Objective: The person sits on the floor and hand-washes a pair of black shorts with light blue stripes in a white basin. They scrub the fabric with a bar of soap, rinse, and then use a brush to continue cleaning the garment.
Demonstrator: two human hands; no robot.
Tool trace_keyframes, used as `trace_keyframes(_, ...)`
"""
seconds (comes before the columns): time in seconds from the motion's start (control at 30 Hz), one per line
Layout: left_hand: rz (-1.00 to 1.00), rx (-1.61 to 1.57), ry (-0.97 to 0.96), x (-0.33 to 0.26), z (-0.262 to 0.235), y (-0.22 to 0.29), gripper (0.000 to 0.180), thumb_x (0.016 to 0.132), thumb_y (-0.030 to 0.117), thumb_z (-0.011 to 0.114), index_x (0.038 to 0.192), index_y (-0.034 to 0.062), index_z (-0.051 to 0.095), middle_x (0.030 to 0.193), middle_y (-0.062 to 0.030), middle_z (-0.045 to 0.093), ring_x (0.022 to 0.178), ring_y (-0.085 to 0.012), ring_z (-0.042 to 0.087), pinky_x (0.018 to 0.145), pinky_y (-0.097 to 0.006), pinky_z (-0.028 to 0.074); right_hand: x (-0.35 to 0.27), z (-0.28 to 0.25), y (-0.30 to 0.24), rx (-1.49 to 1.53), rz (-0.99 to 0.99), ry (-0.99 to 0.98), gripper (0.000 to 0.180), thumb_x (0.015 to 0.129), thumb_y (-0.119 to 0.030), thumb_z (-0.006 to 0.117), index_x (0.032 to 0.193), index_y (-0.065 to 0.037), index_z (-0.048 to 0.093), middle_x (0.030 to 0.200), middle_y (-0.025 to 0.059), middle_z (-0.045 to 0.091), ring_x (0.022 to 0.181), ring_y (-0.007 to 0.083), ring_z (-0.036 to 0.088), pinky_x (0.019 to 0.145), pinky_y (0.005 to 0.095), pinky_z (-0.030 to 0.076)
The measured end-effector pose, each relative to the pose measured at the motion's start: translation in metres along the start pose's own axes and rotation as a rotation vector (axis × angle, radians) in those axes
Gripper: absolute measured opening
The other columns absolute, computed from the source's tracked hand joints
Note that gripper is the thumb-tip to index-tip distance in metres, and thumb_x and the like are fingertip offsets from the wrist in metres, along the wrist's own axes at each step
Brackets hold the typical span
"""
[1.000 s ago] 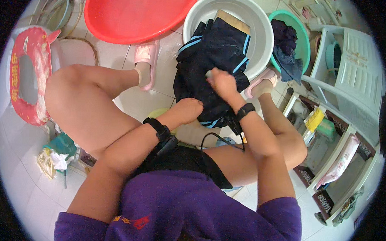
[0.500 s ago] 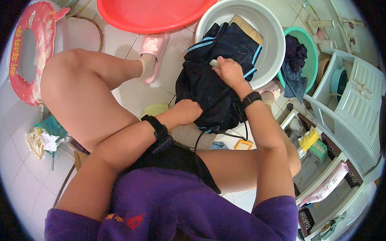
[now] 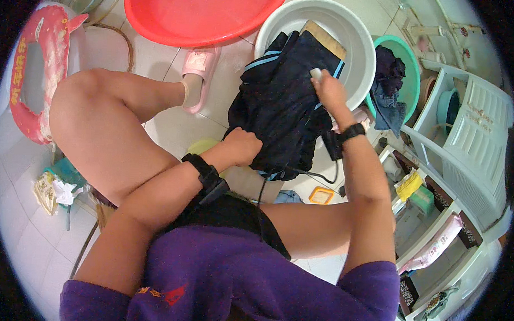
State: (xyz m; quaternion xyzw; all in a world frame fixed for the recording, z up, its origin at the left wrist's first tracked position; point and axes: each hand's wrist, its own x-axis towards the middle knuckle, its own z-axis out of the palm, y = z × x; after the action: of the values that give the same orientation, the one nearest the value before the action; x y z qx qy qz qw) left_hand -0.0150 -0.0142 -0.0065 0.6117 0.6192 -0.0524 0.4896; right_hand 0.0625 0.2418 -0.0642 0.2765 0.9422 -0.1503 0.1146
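Note:
A black garment with light-blue stripes (image 3: 276,104) is draped over a wooden washboard (image 3: 324,41), whose bare top end shows. The board leans in a white basin (image 3: 370,68). Closed around a small white piece of soap (image 3: 316,73), my right hand (image 3: 331,94) is over the garment's upper right part, near the blue stripe; whether the soap touches the cloth I cannot tell. My left hand (image 3: 240,147) is a fist on the garment's lower left edge, gripping the cloth. Black bands circle both wrists, and a thin black cord runs below the garment.
A large red basin (image 3: 205,17) stands at the far left of the white one. To the right, a green basin (image 3: 414,81) holds dark clothes (image 3: 389,69). A white shelf unit (image 3: 479,128) lines the right side. An orange-rimmed object (image 3: 321,195) lies on the tiles.
My right hand has slid up and to the right across the garment with the soap. My left hand stays on the lower left edge.

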Motion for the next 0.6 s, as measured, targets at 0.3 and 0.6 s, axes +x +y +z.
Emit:
trace_keyframes(0.3,0.016,0.182,0.045,-0.003,0.000,0.009,0.013,0.068,0.012,0.064,0.079,0.0095,0.069,0.083,-0.0122,0.067,0.081,-0.0273,0.065,0.072,-0.039,0.046,-0.113,0.011,-0.068,0.030,-0.257,-0.350,0.031,0.078,-0.034,0.065,0.085,-0.005,0.057,0.073,0.0167,0.063,0.067,0.0353,0.062,0.059,0.0436,0.050)
trace_keyframes(0.6,-0.027,-0.103,0.359,0.004,-0.010,0.022,0.024,0.071,0.023,0.067,0.086,0.0044,0.067,0.089,-0.0152,0.064,0.081,-0.0320,0.063,0.071,-0.041,0.051,-0.099,0.018,-0.023,0.282,0.083,-0.046,0.034,0.084,-0.036,0.057,0.089,-0.003,0.055,0.077,0.0212,0.063,0.072,0.0393,0.062,0.064,0.0485,0.049)
